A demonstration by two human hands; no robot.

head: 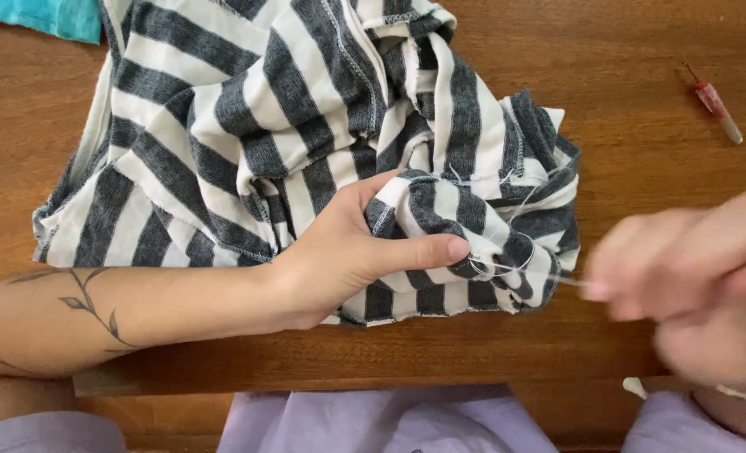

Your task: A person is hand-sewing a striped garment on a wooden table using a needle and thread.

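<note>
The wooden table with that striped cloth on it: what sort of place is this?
Probably a home sewing or mending spot. On the wooden table lies a grey-and-white striped garment; the left hand pinches a fold while the blurred right hand draws white thread. A red-handled seam ripper lies nearby.

My grey-and-white striped garment (306, 143) is lying crumpled on the wooden surface (641, 75), one bunched hem lifting off it, with a thin white thread (528, 275) stretching taut from that fold.
</note>
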